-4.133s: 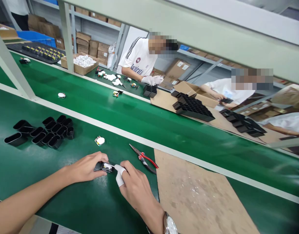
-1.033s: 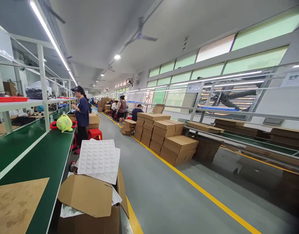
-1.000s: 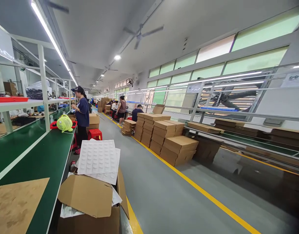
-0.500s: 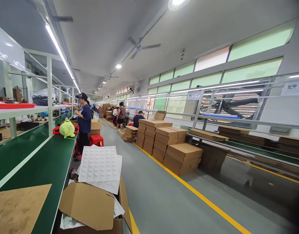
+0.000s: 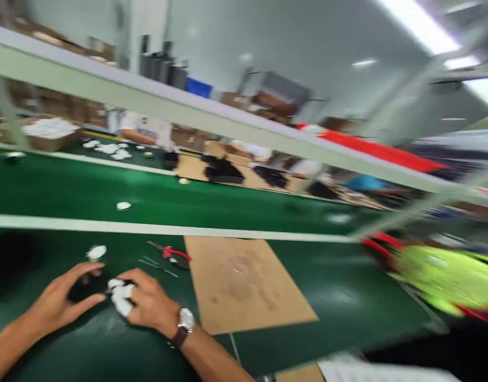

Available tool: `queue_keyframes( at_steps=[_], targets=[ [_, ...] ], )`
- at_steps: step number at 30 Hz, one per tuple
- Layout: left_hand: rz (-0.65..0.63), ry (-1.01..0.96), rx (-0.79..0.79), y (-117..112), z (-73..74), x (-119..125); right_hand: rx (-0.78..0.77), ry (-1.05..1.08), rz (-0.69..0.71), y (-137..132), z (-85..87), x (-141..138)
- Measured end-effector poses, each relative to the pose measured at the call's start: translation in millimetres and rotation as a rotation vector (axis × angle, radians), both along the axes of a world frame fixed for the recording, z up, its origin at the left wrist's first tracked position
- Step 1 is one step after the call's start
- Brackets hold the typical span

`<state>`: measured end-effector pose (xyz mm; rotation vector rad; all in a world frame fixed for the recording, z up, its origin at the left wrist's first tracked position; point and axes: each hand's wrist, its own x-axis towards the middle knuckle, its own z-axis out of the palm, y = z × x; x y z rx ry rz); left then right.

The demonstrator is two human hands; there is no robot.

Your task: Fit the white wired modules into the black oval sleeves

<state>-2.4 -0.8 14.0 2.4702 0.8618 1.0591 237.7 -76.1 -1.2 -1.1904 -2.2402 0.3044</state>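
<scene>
Black case (image 5: 83,289) sits in left hand (image 5: 58,303), thumb and fingers clamped around it, so that's the nearer one. Blur's bad, but long axis seems to run toward right hand (image 5: 148,303), just beside; can't tell if its bent fingers grip anything.

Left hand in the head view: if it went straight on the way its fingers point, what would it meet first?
Probably the right hand, at its white-covered fingertips, facing the left hand across a small gap; blur leaves the depth uncertain.
</scene>
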Motion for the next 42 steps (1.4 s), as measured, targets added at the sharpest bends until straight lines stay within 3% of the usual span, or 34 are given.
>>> queue_keyframes(
  at_steps=[2,6,12,17,19,24,26,28,30,33,38,40,42],
  targets=[
    [0.003,0.051,-0.094,0,-4.7,-18,0.051,0.099,0.04,7,-7.8,-6],
    [-0.035,0.052,-0.131,5,-6.1,-14,0.033,0.167,0.107,10,-10.1,3],
    [-0.162,0.071,-0.134,0,-9.8,-6,-0.147,0.199,0.04,13,-0.4,17],
    [-0.271,0.051,-0.184,-3,-13.1,4,-0.082,0.201,-0.036,19,-0.3,36],
    [-0.247,-0.038,-0.343,-3,-13.1,13,-0.011,0.16,-0.04,18,-4.6,38],
    [0.007,-0.566,-1.093,2,-5.7,32,0.168,0.043,-0.007,13,-16.9,37],
    [0.024,-0.646,-1.197,4,-0.5,37,0.193,-0.012,0.007,12,-19.5,37],
    [0.014,-0.582,-1.124,11,4.5,42,0.19,-0.075,0.014,11,-20.2,37],
    [0.028,-0.372,-0.872,27,9.2,48,0.166,-0.137,0.014,10,-19.4,38],
    [0.116,-0.078,-0.451,78,17.9,61,0.153,-0.195,0.013,8,-17.6,39],
    [0.352,0.033,-0.254,180,33.2,77,0.246,-0.246,-0.008,5,-22.6,39],
    [0.408,0.085,-0.206,200,34.8,84,0.298,-0.269,-0.034,5,-26.0,38],
    [0.41,0.134,-0.144,205,33.4,96,0.321,-0.295,-0.049,5,-27.4,37]
  ],
)
